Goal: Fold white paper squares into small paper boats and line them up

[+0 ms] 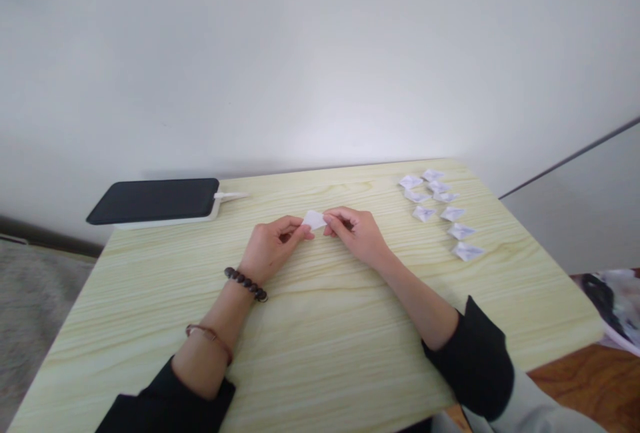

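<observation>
A small white folded paper piece (315, 220) is held just above the middle of the pale wooden table (320, 326). My left hand (273, 246) pinches its left edge with thumb and fingers closed. My right hand (356, 231) pinches its right edge, fingers curled. A dark bead bracelet and a thin brown band sit on my left wrist. Both sleeves are black.
Several small folded white paper shapes (440, 209) lie in two rows at the table's far right. A black phone on a white block (155, 203) sits at the far left edge, with a white plug sticking out. A white wall stands behind; a bag lies on the floor at right.
</observation>
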A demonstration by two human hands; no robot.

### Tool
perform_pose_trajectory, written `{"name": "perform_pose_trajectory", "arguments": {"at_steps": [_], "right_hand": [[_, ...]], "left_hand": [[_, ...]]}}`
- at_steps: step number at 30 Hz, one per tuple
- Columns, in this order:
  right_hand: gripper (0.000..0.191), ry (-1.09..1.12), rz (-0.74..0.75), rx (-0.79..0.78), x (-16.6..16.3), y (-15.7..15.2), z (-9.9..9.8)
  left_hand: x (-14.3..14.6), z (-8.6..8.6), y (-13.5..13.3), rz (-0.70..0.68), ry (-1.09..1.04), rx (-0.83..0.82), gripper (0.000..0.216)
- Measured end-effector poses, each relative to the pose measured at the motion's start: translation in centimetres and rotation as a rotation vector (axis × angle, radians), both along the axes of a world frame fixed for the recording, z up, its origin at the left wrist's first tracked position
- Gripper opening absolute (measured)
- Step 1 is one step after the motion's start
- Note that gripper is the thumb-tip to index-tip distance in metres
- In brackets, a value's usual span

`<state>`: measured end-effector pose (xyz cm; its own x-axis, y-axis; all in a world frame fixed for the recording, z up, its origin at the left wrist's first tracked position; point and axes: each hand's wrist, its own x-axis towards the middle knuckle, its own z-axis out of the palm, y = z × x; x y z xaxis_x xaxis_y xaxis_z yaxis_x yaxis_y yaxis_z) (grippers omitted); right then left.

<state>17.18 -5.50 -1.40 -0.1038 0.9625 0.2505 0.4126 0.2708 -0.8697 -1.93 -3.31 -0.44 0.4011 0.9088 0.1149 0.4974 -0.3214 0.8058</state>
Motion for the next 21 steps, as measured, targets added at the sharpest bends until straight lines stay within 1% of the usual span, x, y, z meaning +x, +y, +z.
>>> {"name": "perform_pose_trajectory", "arguments": {"at_steps": [3, 6, 9, 11, 14, 16, 17, 20, 21], "right_hand": [[0.021, 0.055, 0.006, -0.035, 0.0, 0.03, -0.15], [0.021, 0.092, 0.011, -0.044, -0.06, -0.02, -0.23], [0.02, 0.107, 0.0, -0.035, -0.09, -0.1, -0.24], [0.021, 0.112, 0.017, -0.017, -0.05, -0.14, -0.27], [0.029, 0.112, 0.069, -0.005, 0.0, -0.14, -0.31], [0.03, 0.114, 0.079, -0.008, -0.01, -0.13, -0.25], [0.027, 0.112, 0.074, -0.01, -0.03, -0.12, -0.19], [0.011, 0.059, 0.064, -0.021, -0.11, -0.17, 0.14], [0.01, 0.03, 0.067, -0.023, -0.13, -0.2, 0.27]], "left_hand": [[0.01, -0.41, 0.04, -0.011, 0.047, 0.087, 0.036], [-0.06, -0.69, 0.16, -0.035, 0.087, 0.217, 0.046], [-0.15, -0.81, 0.26, -0.095, 0.115, 0.326, 0.042], [-0.17, -0.81, 0.27, -0.089, 0.129, 0.342, 0.04], [-0.14, -0.72, 0.18, -0.053, 0.134, 0.315, 0.044], [-0.1, -0.62, 0.09, -0.036, 0.127, 0.305, 0.046], [-0.08, -0.57, 0.06, -0.028, 0.123, 0.304, 0.047], [-0.07, -0.5, 0.01, -0.016, 0.12, 0.31, 0.048], [-0.08, -0.5, 0.02, -0.016, 0.121, 0.313, 0.048]]}}
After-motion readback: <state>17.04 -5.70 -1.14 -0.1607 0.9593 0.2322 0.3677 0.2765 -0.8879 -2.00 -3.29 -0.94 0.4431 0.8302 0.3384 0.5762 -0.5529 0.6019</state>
